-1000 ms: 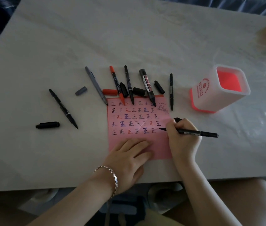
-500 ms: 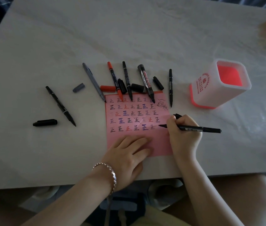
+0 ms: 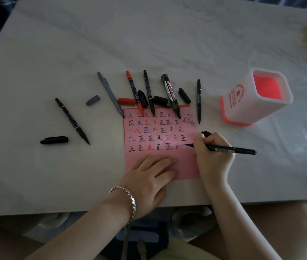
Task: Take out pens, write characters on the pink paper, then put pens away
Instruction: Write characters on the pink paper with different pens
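Note:
The pink paper (image 3: 187,162) lies on the table, covered with rows of written characters. My right hand (image 3: 212,152) grips a black pen (image 3: 229,148), its tip touching the paper at the right end of the bottom row; a black cap shows behind the knuckles. My left hand (image 3: 149,177), bracelet on the wrist, presses flat on the paper's lower edge. Several uncapped pens lie along the paper's top edge: a grey pen (image 3: 110,93), a red pen (image 3: 134,91), a whiteboard marker (image 3: 170,94) and thin black pens. The white pen holder (image 3: 243,107) with a red inside stands at the right.
Another black pen (image 3: 72,121) and a black cap (image 3: 54,140) lie left of the paper. Loose caps, grey (image 3: 93,100), red (image 3: 126,101) and black, sit among the pens. The table's front edge runs just below my left hand. Clear plastic covers the far right.
The pen tip has stayed at the right end of the bottom row, shifting only slightly. My left hand keeps pressing the paper. The head view moved a little.

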The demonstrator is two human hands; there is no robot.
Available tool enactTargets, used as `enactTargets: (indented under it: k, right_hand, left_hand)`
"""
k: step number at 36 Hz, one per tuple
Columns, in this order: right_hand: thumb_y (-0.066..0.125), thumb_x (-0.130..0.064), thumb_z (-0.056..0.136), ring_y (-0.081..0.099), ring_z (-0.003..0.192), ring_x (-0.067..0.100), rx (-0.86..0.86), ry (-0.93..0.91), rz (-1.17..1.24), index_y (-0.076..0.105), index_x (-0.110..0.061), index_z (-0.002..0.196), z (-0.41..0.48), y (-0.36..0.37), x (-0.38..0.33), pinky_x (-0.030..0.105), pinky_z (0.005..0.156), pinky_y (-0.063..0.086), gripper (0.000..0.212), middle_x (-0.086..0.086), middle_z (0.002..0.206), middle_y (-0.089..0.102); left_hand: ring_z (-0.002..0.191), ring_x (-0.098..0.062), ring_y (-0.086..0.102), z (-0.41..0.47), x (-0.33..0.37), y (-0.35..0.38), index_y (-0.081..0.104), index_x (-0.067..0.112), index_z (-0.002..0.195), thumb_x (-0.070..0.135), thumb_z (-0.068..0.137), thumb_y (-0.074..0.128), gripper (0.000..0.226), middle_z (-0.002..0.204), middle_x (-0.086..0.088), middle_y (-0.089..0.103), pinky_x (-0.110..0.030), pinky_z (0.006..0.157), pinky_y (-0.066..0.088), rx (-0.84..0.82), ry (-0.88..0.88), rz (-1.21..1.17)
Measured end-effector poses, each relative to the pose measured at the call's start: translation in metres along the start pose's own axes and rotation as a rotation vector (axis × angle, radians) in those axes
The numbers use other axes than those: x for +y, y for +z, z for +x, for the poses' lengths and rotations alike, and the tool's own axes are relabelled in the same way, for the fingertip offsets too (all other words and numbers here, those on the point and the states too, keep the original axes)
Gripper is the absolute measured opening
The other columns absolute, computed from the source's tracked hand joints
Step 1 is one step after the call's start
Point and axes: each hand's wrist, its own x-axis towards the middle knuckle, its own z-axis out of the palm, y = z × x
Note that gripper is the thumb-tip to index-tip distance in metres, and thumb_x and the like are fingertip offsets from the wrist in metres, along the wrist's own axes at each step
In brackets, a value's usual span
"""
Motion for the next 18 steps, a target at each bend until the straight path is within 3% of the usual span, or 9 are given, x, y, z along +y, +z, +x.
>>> enactTargets:
  k: [2, 6, 13, 18]
  right_hand:
    - [0.060, 0.000, 0.078, 0.040, 0.046, 0.009, -0.030, -0.014, -0.016, 0.045, 0.000, 0.050, 0.0001, 0.0004, -0.0003, 0.011, 0.045, 0.030, 0.032, 0.006, 0.045, 0.043]
    - [0.060, 0.000, 0.078, 0.040, 0.045, 0.013, 0.034, 0.013, -0.010, 0.045, 0.005, 0.052, 0.0007, 0.0000, -0.0014, 0.017, 0.044, 0.032, 0.030, 0.017, 0.047, 0.048]
    - [0.059, -0.002, 0.076, 0.040, 0.046, 0.012, 0.013, 0.025, 0.027, 0.044, 0.004, 0.051, 0.0003, -0.0001, -0.0011, 0.017, 0.045, 0.033, 0.030, 0.017, 0.047, 0.047]
    - [0.058, 0.001, 0.070, 0.037, 0.047, 0.007, 0.016, 0.053, 0.012, 0.042, 0.000, 0.048, 0.0003, -0.0007, 0.0008, 0.014, 0.046, 0.032, 0.028, 0.006, 0.045, 0.040]
  left_hand:
    - [0.112, -0.017, 0.043, -0.0001, -0.0001, 0.0003, 0.061, 0.022, 0.106, 0.024, 0.076, 0.044, 0.035, 0.123, 0.000, 0.059, -0.028, 0.096, 0.029, 0.002, -0.002, -0.006]
    - [0.111, -0.017, 0.044, 0.0000, -0.0008, 0.0005, 0.061, 0.022, 0.106, 0.024, 0.076, 0.043, 0.035, 0.123, 0.000, 0.059, -0.028, 0.095, 0.029, -0.002, -0.003, -0.005]
    - [0.111, -0.017, 0.043, -0.0003, -0.0006, 0.0010, 0.054, 0.024, 0.107, 0.024, 0.075, 0.044, 0.033, 0.122, 0.000, 0.059, -0.028, 0.095, 0.029, 0.023, 0.005, -0.005]
    - [0.111, -0.017, 0.043, 0.0000, -0.0009, 0.0009, 0.054, 0.024, 0.107, 0.024, 0.075, 0.044, 0.034, 0.122, -0.001, 0.059, -0.028, 0.094, 0.028, 0.019, 0.004, 0.004]
